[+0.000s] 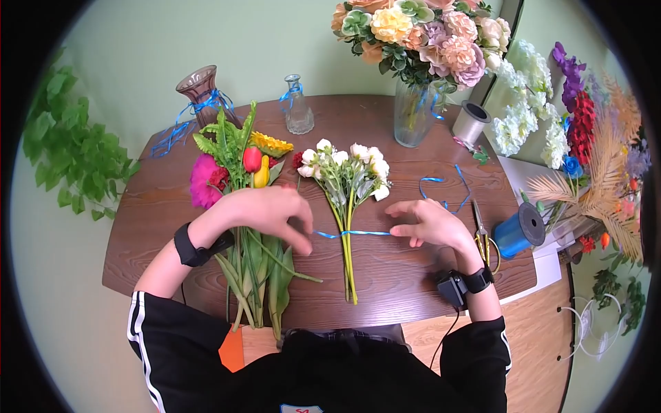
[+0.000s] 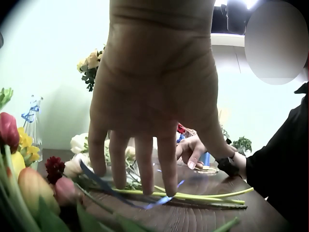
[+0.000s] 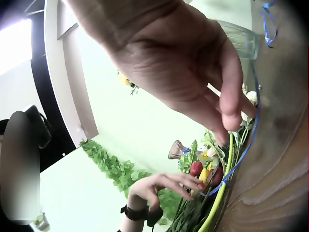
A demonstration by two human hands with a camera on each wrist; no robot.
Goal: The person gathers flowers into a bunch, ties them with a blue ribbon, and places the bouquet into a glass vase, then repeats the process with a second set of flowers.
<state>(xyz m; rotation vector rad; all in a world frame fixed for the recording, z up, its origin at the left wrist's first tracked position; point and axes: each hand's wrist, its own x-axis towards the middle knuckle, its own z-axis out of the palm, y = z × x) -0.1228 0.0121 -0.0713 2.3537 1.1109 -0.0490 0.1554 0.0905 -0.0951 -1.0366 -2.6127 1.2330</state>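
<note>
White flowers [image 1: 348, 165] lie on the table with their stems [image 1: 349, 268] toward the person. A thin blue ribbon [image 1: 365, 233] crosses those stems and looks looped round them in the right wrist view. Just left of the ribbon, the left hand [image 1: 272, 212] hovers, its fingers loosely extended; in the left wrist view the left hand [image 2: 152, 101] has fingers pointing down with ribbon [image 2: 154, 202] behind them. The right hand [image 1: 434, 224] is at the ribbon's right end, fingers apart and slightly bent. No grip on the ribbon shows in the right wrist view of the right hand [image 3: 188, 72].
Mixed flowers with a red tulip [image 1: 252, 159] lie on the left. Behind stand a purple vase [image 1: 197, 86], a small glass bottle [image 1: 299, 113] and a vase of flowers [image 1: 413, 117]. At right are scissors [image 1: 480, 227], a blue spool [image 1: 515, 233] and a white spool [image 1: 471, 124].
</note>
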